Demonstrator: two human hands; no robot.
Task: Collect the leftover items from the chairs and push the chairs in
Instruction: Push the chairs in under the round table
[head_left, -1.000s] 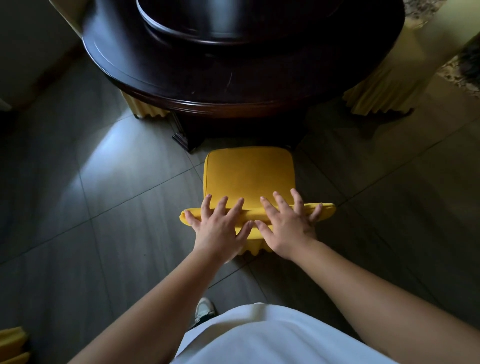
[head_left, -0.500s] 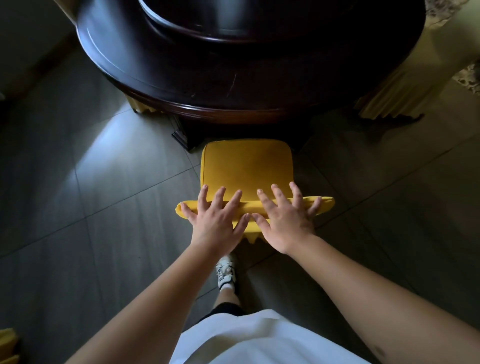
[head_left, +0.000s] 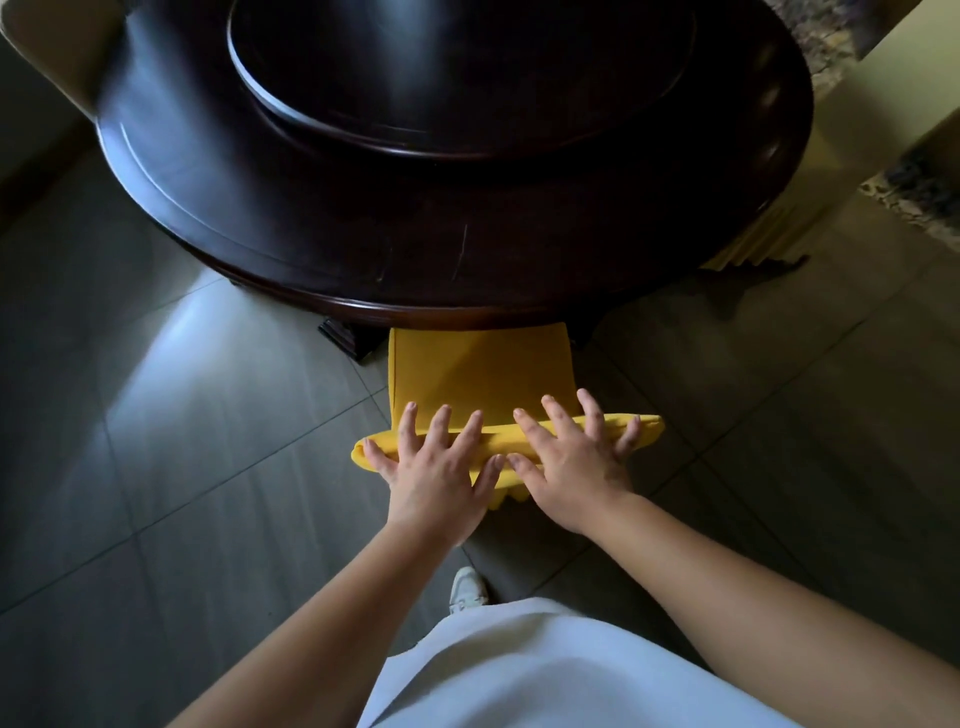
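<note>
Yellow fabric-covered chair (head_left: 480, 374): at 6 o'clock of the round dark polished wooden table (head_left: 322, 228), front of seat already hidden under the table rim, backrest top nearest the camera. No leftover item visible on the exposed seat.

Left hand (head_left: 434, 467) and right hand (head_left: 574, 462): flat on the backrest top, side by side, fingers spread and straight, pressing, gripping nothing.

Step in hand, by judgement: pushing-in of this chair, near its end. Next move: a little more forward pressure toward 12 o'clock, kept square so the seat clears the carved table base (head_left: 345, 335), then release.

Against half a second ago: less seat showing, table edge now overlapping it; hands unchanged in placing.

Beyond: grey tiled floor (head_left: 156, 415); another yellow pleated cover (head_left: 763, 239) at 2 o'clock; white shoe (head_left: 467, 590) at 6 o'clock.
</note>
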